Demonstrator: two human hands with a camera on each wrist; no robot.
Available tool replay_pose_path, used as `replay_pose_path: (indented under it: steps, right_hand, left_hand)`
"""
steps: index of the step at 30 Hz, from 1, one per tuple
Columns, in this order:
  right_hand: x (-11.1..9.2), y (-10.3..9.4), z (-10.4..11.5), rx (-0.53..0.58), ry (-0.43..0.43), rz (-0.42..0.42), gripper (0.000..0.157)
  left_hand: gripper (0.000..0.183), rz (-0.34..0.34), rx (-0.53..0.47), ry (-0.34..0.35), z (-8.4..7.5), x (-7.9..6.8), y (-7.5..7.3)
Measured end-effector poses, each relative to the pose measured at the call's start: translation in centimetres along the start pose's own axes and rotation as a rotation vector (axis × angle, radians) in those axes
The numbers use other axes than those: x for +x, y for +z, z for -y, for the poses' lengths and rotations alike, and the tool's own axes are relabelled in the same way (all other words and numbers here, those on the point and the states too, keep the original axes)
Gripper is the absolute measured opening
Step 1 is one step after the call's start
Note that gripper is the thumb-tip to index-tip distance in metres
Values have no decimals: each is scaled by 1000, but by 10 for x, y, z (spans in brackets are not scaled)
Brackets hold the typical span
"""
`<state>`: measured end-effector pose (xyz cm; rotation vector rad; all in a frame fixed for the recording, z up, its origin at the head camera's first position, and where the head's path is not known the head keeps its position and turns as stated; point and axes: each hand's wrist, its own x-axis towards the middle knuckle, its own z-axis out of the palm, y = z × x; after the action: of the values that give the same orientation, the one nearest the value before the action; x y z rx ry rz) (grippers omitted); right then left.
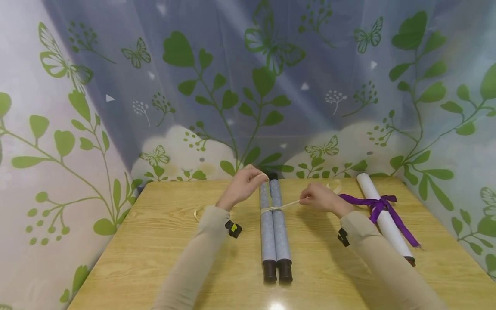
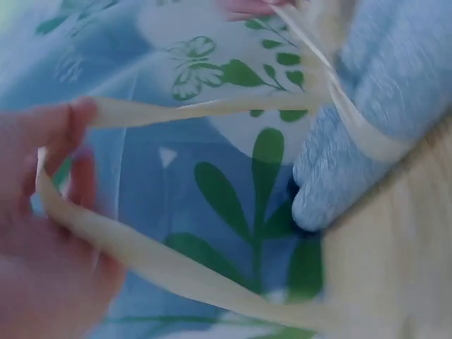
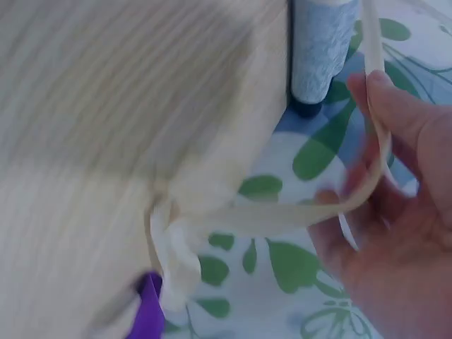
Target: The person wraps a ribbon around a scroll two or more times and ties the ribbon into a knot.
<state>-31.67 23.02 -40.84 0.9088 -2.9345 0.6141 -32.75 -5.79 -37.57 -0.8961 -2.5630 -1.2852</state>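
Two light-blue scrolls (image 1: 267, 232) with dark brown end knobs lie side by side on the table. A cream ribbon (image 2: 381, 145) passes around both near their middle. My left hand (image 1: 245, 185) pinches one length of the ribbon above the scrolls' far part; in the left wrist view it runs from the fingertips to the scrolls, and its tail loops down past the palm. To the right of the scrolls, my right hand (image 1: 319, 198) pinches the other length, drawn out sideways. In the right wrist view this ribbon's tail (image 3: 275, 217) crosses the fingers and falls in folds on the table.
A white scroll (image 1: 393, 234) tied with a purple ribbon (image 1: 377, 206) in a bow lies at the table's right. The wooden table (image 1: 155, 258) ends at the back against a patterned curtain (image 1: 217, 142). A ribbon end curls on the tabletop left of my left wrist.
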Motion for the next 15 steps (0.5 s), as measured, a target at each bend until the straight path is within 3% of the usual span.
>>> replay_pose_path:
  steps: [3,5,8,11,15]
  right_hand:
    - [-2,-4,-1,-91,59,-41,14]
    - [-2,-5,-1,-81,116,-58,17]
    - [-1,-4,-4,34,184,-81,23]
    - [1,-1,-5,224,245,-144,32]
    - [8,1,-1,597,311,-265,42]
  left_hand:
    - [25,-98,237,76,-8,2,3]
    - [24,-141,278,94,-12,3,5]
    - [26,-165,170,59,-16,5,9]
    - [30,-157,22,-5,-16,7,14]
    - [35,-140,-101,-68,-15,8,20]
